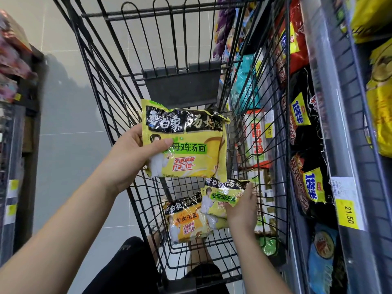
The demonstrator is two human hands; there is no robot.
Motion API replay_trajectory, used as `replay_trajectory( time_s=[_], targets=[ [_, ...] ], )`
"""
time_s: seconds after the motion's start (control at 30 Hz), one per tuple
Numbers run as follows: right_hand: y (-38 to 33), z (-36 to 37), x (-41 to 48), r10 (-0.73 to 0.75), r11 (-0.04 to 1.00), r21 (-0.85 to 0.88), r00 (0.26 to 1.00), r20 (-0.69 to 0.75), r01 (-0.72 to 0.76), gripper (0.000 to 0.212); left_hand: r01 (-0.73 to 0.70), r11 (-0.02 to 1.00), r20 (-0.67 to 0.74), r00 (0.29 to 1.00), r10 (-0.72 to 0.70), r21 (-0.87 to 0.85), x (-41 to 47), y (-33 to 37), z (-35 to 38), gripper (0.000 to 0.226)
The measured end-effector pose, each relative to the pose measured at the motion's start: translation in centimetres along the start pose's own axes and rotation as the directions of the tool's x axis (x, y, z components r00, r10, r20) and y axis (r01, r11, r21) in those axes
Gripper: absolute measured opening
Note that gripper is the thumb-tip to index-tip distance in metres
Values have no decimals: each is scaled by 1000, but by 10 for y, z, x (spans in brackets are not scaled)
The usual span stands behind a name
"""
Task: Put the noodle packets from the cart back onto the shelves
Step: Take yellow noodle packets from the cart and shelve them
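Cart [182,88] backdrop, packet [186,145] between left fingers [164,143]

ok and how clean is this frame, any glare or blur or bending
Head view: wide-angle bending bows the cart wires and right shelf edges; head view: white glare streaks the dark band of the upper packet; head view: left shelf smeared by blur, yet the 21.50 price tag reads clearly.

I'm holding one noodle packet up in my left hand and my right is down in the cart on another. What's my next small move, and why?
Probably lift the right hand and its green packet out of the cart toward the shelves: its fingers grip it, and the left hand holds the raised packet clear above the cart floor.
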State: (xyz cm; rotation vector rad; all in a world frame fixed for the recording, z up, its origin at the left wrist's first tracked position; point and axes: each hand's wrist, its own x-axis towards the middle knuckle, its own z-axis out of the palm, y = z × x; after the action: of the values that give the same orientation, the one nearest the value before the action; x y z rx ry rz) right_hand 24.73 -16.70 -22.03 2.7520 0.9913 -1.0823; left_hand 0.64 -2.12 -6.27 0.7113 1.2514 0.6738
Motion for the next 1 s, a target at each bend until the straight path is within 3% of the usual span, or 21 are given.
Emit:
replay_trajectory(
  time_s=[0.1, 0.23, 0.43, 0.57, 0.67, 0.77, 1.0],
  targets=[
    [1, -3, 0, 47, 987, 156, 999, -12, -45, 114, -9, 1000, 1, 1000, 9, 1, 0, 0, 0, 38],
    [4, -6, 3, 95, 967, 233, 995, 43, -103, 117, -19, 1000, -4, 1000, 19, 3, -1, -2, 0, 42],
    [12, -9, 14, 78, 953, 275, 978, 191, -130, 54, -31, 999, 1, 1000, 31, 22, -4, -5, -2, 41],
    [12, -19, 16, 26, 876, 454, 956, 293, -163, 46, -25, 1000, 0, 1000, 25, 10, -7, -3, -4, 43],
    [12, -25, 13, -44, 850, 515, 959, 279, -111, 42, -27, 1000, -19, 999, 27, -7, -11, 2, -7, 40],
    [2, -43, 4, -104, 834, 550, 963, 250, -53, 49, -31, 999, -37, 999, 30, -17, -17, 12, -9, 45],
    [-39, -125, -28, -302, 728, 671, 944, 132, 138, 90, -83, 996, -71, 994, 81, -35, -38, 52, -11, 42]
  ],
)
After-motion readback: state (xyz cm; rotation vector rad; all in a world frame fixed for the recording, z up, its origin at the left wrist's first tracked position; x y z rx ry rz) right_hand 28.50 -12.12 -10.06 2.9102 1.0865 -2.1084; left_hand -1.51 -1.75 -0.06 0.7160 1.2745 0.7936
